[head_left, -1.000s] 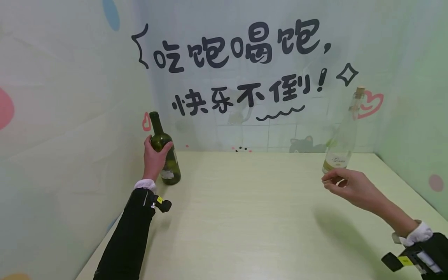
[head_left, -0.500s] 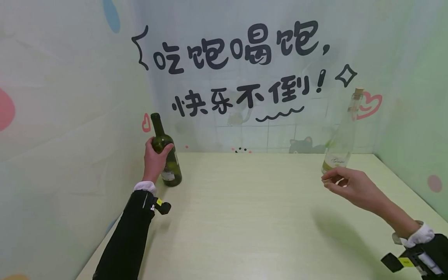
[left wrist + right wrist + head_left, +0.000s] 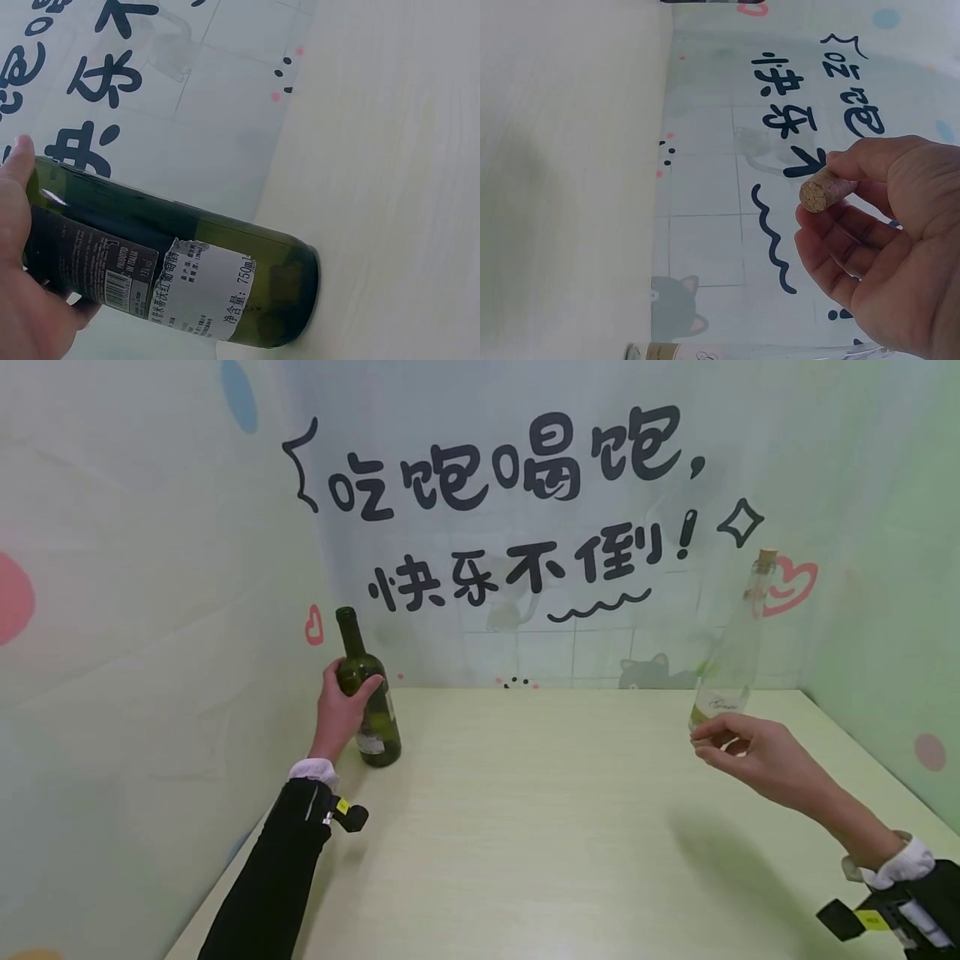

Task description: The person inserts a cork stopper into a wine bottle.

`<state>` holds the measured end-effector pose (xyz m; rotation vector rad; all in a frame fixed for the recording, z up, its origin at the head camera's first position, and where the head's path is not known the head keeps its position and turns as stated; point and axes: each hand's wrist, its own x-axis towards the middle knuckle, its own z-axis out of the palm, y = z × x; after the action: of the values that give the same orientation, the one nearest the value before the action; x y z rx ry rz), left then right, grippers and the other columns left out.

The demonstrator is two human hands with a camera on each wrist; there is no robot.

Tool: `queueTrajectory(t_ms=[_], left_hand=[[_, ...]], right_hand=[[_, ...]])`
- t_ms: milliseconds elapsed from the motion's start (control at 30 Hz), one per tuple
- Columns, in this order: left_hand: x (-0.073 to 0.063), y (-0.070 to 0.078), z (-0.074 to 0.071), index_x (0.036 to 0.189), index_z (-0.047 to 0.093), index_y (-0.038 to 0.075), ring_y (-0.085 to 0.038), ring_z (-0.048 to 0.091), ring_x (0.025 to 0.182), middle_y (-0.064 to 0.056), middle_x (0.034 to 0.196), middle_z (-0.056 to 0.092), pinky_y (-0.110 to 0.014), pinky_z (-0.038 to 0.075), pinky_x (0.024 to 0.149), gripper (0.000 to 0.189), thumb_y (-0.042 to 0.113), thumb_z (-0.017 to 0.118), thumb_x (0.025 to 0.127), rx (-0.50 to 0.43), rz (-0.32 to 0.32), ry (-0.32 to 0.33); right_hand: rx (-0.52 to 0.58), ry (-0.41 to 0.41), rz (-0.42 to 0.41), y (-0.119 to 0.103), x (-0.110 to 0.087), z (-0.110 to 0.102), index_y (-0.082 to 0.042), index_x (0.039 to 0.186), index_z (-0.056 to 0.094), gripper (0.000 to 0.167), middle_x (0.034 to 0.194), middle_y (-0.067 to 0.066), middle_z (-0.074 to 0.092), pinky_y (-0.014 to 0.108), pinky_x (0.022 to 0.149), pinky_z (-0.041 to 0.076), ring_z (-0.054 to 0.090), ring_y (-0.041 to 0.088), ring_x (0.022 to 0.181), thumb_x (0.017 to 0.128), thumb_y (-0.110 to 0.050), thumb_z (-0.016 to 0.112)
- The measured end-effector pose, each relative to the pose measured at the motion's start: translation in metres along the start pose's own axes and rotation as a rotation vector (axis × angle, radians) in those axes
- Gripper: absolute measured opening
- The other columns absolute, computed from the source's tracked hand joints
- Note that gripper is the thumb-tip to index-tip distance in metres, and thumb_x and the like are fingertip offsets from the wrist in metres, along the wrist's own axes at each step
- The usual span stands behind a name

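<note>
My left hand (image 3: 341,717) grips an uncorked green wine bottle (image 3: 384,727) around its shoulder at the left of the table. The bottle tilts slightly, its neck leaning left in the head view. Torn white and dark labels (image 3: 204,289) show on its side in the left wrist view. Over the right part of the table, my right hand (image 3: 772,762) pinches a cork (image 3: 823,191) between thumb and fingers, its end pointing outward in the right wrist view. Behind that hand stands a clear glass bottle (image 3: 729,664), stoppered with its own cork (image 3: 767,557); the hand overlaps its base.
The pale wooden table (image 3: 525,827) runs back to a printed wall (image 3: 450,410) with large dark characters. A left side wall (image 3: 150,693) rises close beside my left arm, and a greenish wall (image 3: 892,610) closes the right side.
My left hand has brought the green wine bottle a little to the right and nearer. The right hand with the cork and the clear bottle stay nearly where they were.
</note>
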<state>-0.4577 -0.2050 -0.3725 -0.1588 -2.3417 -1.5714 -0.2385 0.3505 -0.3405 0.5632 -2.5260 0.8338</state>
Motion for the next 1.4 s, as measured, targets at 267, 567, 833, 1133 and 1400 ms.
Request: queueTrajectory(t_ms=[267, 567, 833, 1133, 1400], left_hand=[[-0.006, 0.007, 0.009, 0.164, 0.015, 0.013, -0.045, 0.042, 0.139, -0.023, 0.16, 0.034, -0.063, 0.033, 0.116, 0.104, 0.063, 0.07, 0.091, -0.005, 0.003, -0.06], [-0.017, 0.021, 0.026, 0.163, 0.016, 0.012, -0.045, 0.044, 0.139, -0.024, 0.158, 0.036, -0.062, 0.034, 0.115, 0.102, 0.06, 0.07, 0.092, -0.012, 0.034, -0.13], [-0.026, 0.032, 0.04, 0.162, 0.018, 0.009, -0.042, 0.048, 0.135, -0.024, 0.152, 0.043, -0.058, 0.037, 0.115, 0.099, 0.056, 0.071, 0.093, -0.019, 0.057, -0.192], [-0.037, 0.043, 0.055, 0.161, 0.02, 0.01, -0.042, 0.05, 0.134, -0.023, 0.152, 0.045, -0.06, 0.04, 0.112, 0.098, 0.056, 0.072, 0.092, -0.017, 0.075, -0.241], [-0.045, 0.053, 0.067, 0.16, 0.023, 0.009, -0.042, 0.051, 0.134, -0.024, 0.152, 0.045, -0.059, 0.042, 0.11, 0.095, 0.052, 0.074, 0.093, -0.01, 0.082, -0.281]], right_hand=[[-0.007, 0.007, -0.016, 0.001, 0.0, 0.0, -0.01, 0.106, 0.073, 0.019, 0.098, -0.002, 0.072, 0.014, 0.071, 0.053, 0.064, 0.002, 0.084, 0.091, 0.001, 0.076], [-0.009, 0.016, -0.027, 0.0, 0.002, -0.001, -0.009, 0.106, 0.073, 0.02, 0.097, -0.002, 0.072, 0.014, 0.071, 0.053, 0.064, 0.003, 0.083, 0.09, 0.002, 0.076], [-0.006, 0.034, -0.053, -0.004, 0.002, -0.003, -0.011, 0.106, 0.073, 0.023, 0.097, -0.002, 0.072, 0.013, 0.072, 0.052, 0.064, 0.002, 0.084, 0.089, 0.003, 0.077], [0.001, 0.046, -0.057, -0.009, 0.006, -0.005, -0.01, 0.11, 0.073, 0.025, 0.099, -0.002, 0.072, 0.01, 0.075, 0.05, 0.064, 0.002, 0.085, 0.089, 0.003, 0.077], [-0.002, 0.056, -0.07, -0.014, 0.009, -0.006, -0.011, 0.11, 0.073, 0.026, 0.1, -0.003, 0.072, 0.01, 0.075, 0.05, 0.064, 0.004, 0.085, 0.089, 0.003, 0.077]])
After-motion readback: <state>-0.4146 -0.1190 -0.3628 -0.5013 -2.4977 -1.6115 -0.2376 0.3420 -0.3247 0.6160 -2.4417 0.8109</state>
